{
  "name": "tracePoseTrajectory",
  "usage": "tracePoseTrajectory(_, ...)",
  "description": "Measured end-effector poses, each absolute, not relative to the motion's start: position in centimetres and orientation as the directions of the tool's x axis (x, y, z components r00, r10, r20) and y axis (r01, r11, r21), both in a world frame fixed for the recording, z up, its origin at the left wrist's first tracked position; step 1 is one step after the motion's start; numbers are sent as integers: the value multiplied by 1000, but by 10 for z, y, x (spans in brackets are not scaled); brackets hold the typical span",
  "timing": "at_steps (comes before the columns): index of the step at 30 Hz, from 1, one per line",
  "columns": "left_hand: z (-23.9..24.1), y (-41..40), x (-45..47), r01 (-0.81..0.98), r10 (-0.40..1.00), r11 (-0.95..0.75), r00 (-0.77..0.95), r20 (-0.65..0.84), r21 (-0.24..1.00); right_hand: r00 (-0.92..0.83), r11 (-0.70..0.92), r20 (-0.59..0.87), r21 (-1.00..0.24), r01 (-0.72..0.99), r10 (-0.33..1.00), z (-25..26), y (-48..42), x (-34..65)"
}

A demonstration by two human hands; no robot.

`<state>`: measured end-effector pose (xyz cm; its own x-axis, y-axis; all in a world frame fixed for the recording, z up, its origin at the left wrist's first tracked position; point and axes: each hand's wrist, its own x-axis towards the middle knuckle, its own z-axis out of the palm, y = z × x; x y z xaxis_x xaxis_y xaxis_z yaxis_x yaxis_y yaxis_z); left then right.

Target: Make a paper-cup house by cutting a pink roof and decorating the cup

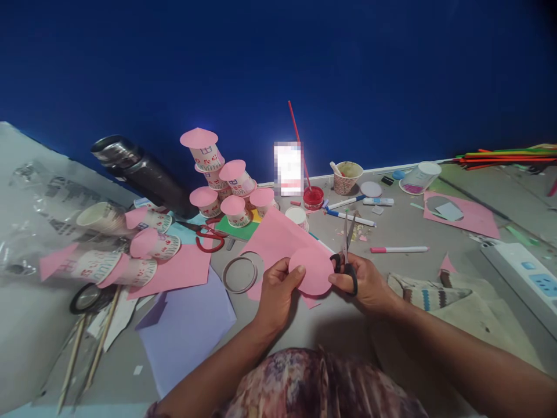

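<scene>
Between my hands is a round pink paper disc. My left hand pinches its left edge, thumb on top. My right hand has its fingers through the black handles of a pair of scissors, whose blades point up and away from me, slightly apart. The right fingertips also touch the disc's right edge. Under and behind the disc lies a larger sheet of pink paper. Beyond it stand decorated paper cups with pink cone tops, some stacked into a tower.
A tape roll and purple paper lie left, near red-handled scissors and a black flask. Several markers, a red pot and a paper cup are behind. A power strip sits right.
</scene>
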<state>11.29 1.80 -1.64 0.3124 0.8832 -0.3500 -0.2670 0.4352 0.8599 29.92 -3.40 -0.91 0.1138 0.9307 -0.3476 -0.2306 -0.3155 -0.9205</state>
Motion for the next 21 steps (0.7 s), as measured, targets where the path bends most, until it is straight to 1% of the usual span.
tracePoseTrajectory(4,-14,17,112,-232,874,449,317,-370,863,153,-298,-346,-916,-267,926,-13,-34,303)
tracePoseTrajectory(7,-8,17,114,-250,854,487,337,-396,837,229,-239,-288,-946,-221,930,-13,-35,310)
tracePoseTrajectory(10,-4,19,115,-290,817,547,390,-425,785,248,-176,-201,-977,-117,948,-11,-36,318)
tracePoseTrajectory(14,-6,23,113,-328,759,622,475,-444,711,132,-36,-27,-997,70,991,-7,-39,323)
tracePoseTrajectory(16,-8,24,112,-327,729,657,506,-461,679,96,70,90,-977,202,991,-8,-42,321)
tracePoseTrajectory(18,-9,24,111,-308,700,685,530,-478,661,61,173,203,-931,323,977,-10,-44,318)
tracePoseTrajectory(21,-8,21,111,-268,680,692,553,-481,670,-33,270,282,-868,417,959,-16,-45,315)
